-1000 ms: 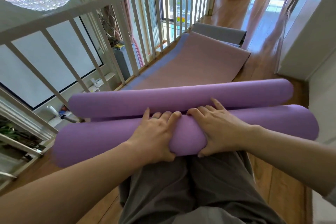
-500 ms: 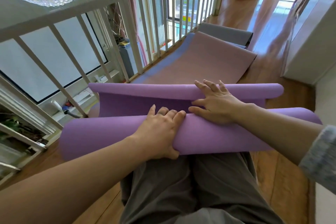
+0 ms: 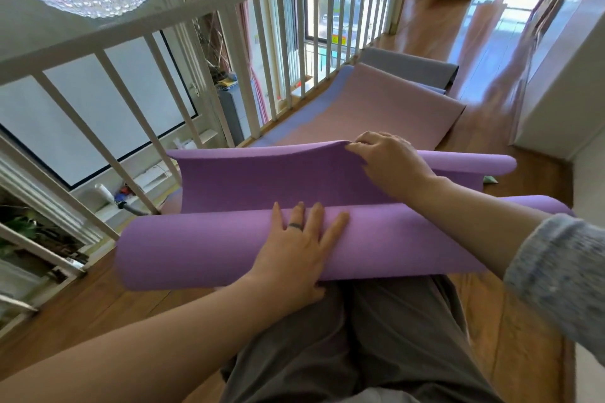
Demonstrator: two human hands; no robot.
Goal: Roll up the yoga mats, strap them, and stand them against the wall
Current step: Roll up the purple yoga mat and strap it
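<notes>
Farther out than a second ago, my right hand (image 3: 389, 162) pinches the loose far edge of the purple yoga mat (image 3: 209, 239); my left hand (image 3: 299, 249) presses flat, fingers straight, on its roll, just beside the white railing (image 3: 234, 42).

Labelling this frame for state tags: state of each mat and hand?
purple mat: near side rolled, far edge lifted, unstrapped.
pink mat: unrolled, lying flat.
grey mat: unrolled, flat, beyond pink mat.
left hand: fingers straight, pressing the roll.
right hand: pinches purple mat's far edge.
</notes>
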